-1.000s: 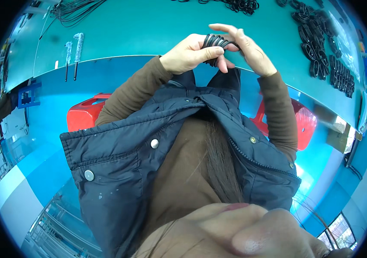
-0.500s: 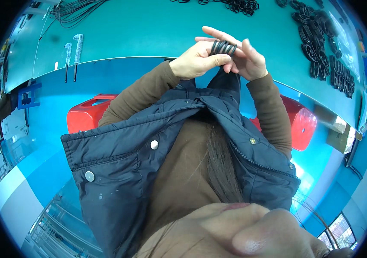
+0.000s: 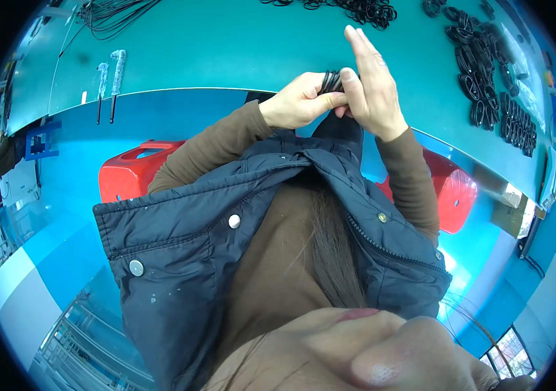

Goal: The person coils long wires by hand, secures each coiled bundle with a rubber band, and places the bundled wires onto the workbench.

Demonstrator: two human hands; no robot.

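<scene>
In front of my body, over the near edge of the table, my left hand is closed around a small black coiled cable. Its thumb lies along the near side of the loops. My right hand is against the right side of the coil, its fingers stretched straight up and its thumb beside the loops. Part of the coil is hidden behind the right hand, so I cannot see whether a loose end runs there.
A green table spans the far side. Bundled black cables lie on its right, more loops at the far middle, and long loose cables at far left. Two wrapped tools overhang its edge. Red stools flank me.
My right hand has turned and its fingers have swung up from across the coil to point away from me. My left hand keeps its hold on the coil.
</scene>
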